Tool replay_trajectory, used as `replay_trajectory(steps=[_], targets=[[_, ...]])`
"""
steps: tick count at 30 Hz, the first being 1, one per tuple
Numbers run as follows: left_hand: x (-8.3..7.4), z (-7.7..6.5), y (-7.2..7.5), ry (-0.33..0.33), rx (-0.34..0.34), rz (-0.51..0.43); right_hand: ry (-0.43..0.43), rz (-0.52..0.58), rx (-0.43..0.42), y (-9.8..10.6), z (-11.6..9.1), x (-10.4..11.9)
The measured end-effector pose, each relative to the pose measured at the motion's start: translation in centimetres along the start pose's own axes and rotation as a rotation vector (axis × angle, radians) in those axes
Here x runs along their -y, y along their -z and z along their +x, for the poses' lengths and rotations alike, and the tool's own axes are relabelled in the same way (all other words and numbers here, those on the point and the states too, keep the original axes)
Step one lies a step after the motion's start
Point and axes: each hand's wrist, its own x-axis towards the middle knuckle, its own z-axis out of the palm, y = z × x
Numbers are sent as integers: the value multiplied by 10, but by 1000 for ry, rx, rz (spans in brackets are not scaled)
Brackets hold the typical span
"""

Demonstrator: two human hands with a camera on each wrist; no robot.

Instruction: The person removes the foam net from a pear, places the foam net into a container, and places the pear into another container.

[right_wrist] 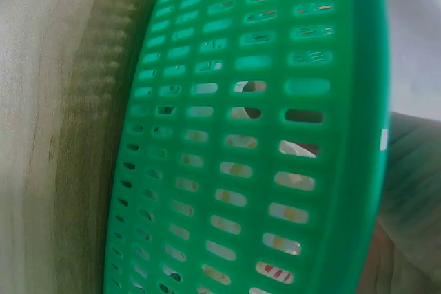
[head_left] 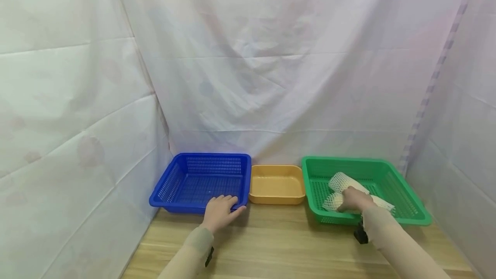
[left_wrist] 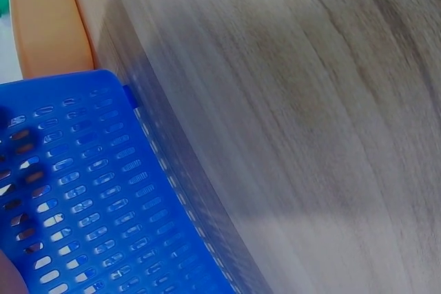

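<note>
My left hand (head_left: pixel 220 212) rests on the front rim of a blue plastic basket (head_left: pixel 162 199), fingers over the edge and thumb out to the side. In the left wrist view only a bit of that hand shows beside the slotted basket wall (left_wrist: pixel 103 191). My right hand (head_left: pixel 357 199) reaches over the front rim of a green plastic basket (head_left: pixel 407 184) and grips a white foam-net sleeve (head_left: pixel 331 202), its middle covered by the fingers. Behind it lies another white foam-net sleeve (head_left: pixel 342 181). In the right wrist view the green basket wall (right_wrist: pixel 227 129) hides most of the grip.
A shallow yellow-orange tray (head_left: pixel 277 184) stands between the two baskets. All three are on a wood-grain table (head_left: pixel 279 244). White cloth (head_left: pixel 271 76) hangs behind and along both sides.
</note>
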Motion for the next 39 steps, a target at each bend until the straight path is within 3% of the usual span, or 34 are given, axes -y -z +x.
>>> replay_trajectory(steps=[10,23,30,39], targets=[[-2,-1,2,12,3,-3,-2,22,-16,-3,0,4],[-3,-2,2,28,19,-3,-27,57,24,-7,1,4],[-1,-1,1,18,-8,-10,-36,45,27,-10,3,0],[-2,-1,-1,38,22,-30,-20,3,-1,-12,1,-2]])
